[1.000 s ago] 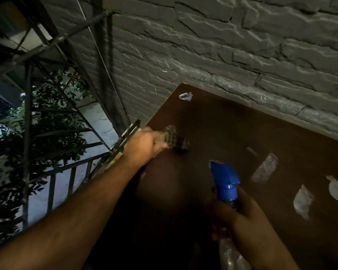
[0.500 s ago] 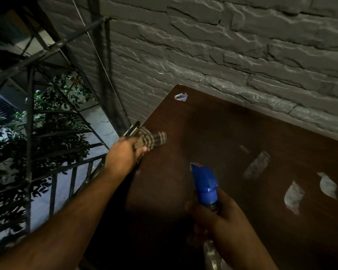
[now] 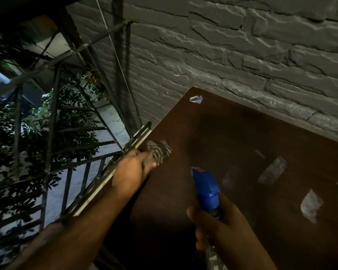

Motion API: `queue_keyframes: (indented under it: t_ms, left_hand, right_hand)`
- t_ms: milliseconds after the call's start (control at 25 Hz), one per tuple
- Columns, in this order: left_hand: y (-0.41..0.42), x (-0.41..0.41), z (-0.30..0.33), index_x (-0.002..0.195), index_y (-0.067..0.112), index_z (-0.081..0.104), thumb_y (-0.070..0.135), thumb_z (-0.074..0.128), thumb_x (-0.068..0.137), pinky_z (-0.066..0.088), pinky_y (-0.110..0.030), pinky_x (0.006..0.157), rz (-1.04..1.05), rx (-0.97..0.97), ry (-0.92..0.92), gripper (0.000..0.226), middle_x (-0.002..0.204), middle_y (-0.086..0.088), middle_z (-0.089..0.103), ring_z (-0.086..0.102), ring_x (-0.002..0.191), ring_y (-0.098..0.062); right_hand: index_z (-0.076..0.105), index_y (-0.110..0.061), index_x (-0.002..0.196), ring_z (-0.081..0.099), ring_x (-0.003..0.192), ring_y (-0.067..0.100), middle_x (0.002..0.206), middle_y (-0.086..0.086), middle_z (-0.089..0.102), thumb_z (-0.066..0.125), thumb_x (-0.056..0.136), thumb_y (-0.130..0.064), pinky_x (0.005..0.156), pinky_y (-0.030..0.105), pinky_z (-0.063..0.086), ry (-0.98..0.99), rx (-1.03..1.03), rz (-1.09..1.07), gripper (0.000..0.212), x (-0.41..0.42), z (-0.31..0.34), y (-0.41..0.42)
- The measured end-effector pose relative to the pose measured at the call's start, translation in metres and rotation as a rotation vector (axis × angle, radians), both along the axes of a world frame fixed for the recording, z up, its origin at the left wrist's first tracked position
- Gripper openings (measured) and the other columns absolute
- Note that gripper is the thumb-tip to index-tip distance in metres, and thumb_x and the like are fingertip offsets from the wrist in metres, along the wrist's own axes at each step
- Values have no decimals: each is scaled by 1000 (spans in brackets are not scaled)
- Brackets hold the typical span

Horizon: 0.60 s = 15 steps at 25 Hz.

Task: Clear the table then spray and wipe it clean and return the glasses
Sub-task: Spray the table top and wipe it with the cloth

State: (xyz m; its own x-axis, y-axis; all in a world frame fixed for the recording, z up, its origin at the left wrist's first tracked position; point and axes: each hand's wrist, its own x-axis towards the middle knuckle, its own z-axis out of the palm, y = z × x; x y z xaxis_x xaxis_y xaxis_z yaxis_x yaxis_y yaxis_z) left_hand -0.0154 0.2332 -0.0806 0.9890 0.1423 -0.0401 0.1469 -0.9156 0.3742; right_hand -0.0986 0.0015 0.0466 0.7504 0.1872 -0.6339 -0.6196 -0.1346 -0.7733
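Observation:
A dark brown table [image 3: 232,137] stands against a grey stone wall. My left hand [image 3: 133,168] presses a striped cloth [image 3: 159,152] onto the table's left edge; the cloth is blurred. My right hand [image 3: 215,223] grips a spray bottle [image 3: 206,189] with a blue nozzle, held upright over the near part of the table, nozzle facing away from me. No glasses are in view.
The stone wall [image 3: 242,61] borders the table's far side. A metal railing [image 3: 70,182] with foliage behind it runs along the left. Pale worn patches [image 3: 272,170] mark the tabletop on the right, and a small one [image 3: 196,99] sits at the far corner.
My left hand has drawn the cloth from the table's middle toward the left edge, where it stays. The spray bottle has shifted slightly left in view.

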Motion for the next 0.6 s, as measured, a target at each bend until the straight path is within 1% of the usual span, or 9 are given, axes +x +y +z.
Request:
queue_keyframes:
  t_ms: [80,120,160,280,320,360,440,560,600]
  left_hand:
    - [-9,-27,8,124,35,57,42,61,86,43,-25,83,-408,-10,26,39,112,7,51,51,99,-10]
    - [-2,-31,6,124,37,57,39,62,85,43,-24,80,-519,12,7,39,109,7,51,51,97,-9]
    - [10,-27,5,124,36,57,35,62,85,43,-25,79,-502,21,-11,39,107,5,52,52,95,-11]
    - [42,-4,0,118,27,62,38,60,88,48,-33,78,8,25,-41,32,106,-4,56,58,91,-23]
    - [43,1,-3,115,25,62,43,58,88,50,-35,78,106,64,-40,33,106,-6,57,58,90,-24]
    - [39,2,-4,114,24,62,46,57,88,50,-36,78,120,93,-43,35,106,-7,58,58,91,-24]
    - [16,-4,-1,118,25,61,46,58,88,49,-34,80,-53,59,-47,37,109,-3,56,56,94,-20]
    - [3,-12,9,124,32,57,44,58,87,46,-29,79,-526,25,29,38,108,5,50,51,94,-12]
    - [10,-5,8,123,32,57,41,58,87,45,-28,78,-545,44,34,37,107,4,51,52,93,-12]
  right_hand:
    - [61,-31,91,57,51,20,55,7,59,74,73,-19,55,32,51,-12,0,0,25,-1,-1,3]
    - [62,-33,88,58,51,20,54,7,60,74,73,-20,55,31,51,-24,-5,7,24,-2,0,4]
    - [62,-35,86,58,50,21,54,7,60,74,73,-20,54,31,51,-34,-9,10,23,-2,0,5]
    - [60,-33,91,57,50,23,56,9,59,72,74,-19,54,30,50,-35,-2,29,25,-3,3,7]
    - [59,-32,94,56,50,22,57,9,58,72,75,-18,52,29,49,-29,0,37,27,-3,4,8]
    - [58,-30,95,56,50,21,58,10,57,71,76,-16,50,27,48,-28,-1,40,27,-3,5,9]
    - [59,-27,92,56,49,21,57,10,57,72,76,-15,50,28,49,-20,-5,37,24,-4,4,12]
    - [58,-34,90,58,53,20,56,7,59,73,76,-20,55,30,52,24,3,71,25,-5,3,17]
    - [57,-35,90,58,53,20,57,7,60,72,76,-21,56,30,52,30,7,81,25,-5,3,18]
